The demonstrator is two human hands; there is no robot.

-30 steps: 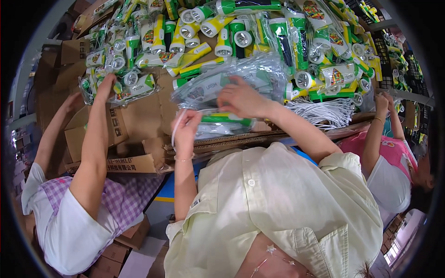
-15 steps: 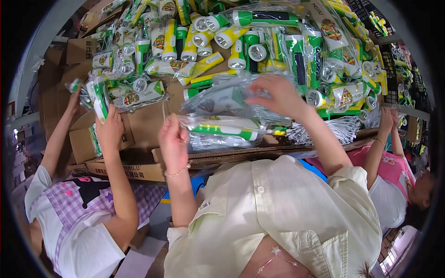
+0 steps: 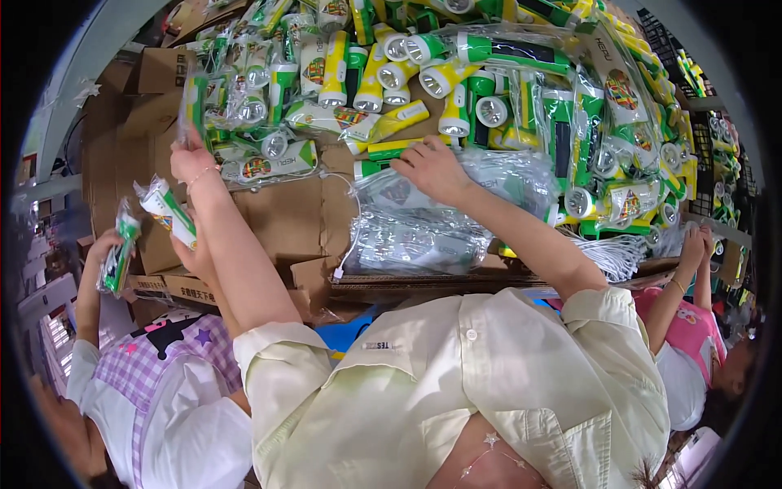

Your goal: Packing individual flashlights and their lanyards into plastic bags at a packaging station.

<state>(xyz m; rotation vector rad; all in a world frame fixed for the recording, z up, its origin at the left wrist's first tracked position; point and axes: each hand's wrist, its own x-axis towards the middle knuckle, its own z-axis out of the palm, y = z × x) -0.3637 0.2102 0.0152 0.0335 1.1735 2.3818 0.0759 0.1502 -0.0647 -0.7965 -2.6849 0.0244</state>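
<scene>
At the left of the pile, my left hand (image 3: 195,161) pinches the lower end of a flashlight in a clear plastic bag (image 3: 194,99), which stands upright against other bagged ones. My right hand (image 3: 432,169) is over the middle of the heap, fingers bent but apart, with nothing seen in it. Close to its fingertips lies a yellow and green flashlight (image 3: 395,149) without a bag. Under that wrist and forearm spreads a stack of clear plastic bags (image 3: 415,244). White cables (image 3: 607,254) lie bundled to its right.
Flashlights in green, yellow and white (image 3: 489,106), some bagged, heap up across the back. A brown cardboard box (image 3: 277,220) lies open at left. The co-worker at left holds two bagged flashlights (image 3: 167,210); another co-worker's hands (image 3: 696,244) are at right.
My left hand has carried the bagged flashlight from in front of me to the far left of the pile. My right hand has shifted left, off the bags toward the unbagged flashlights.
</scene>
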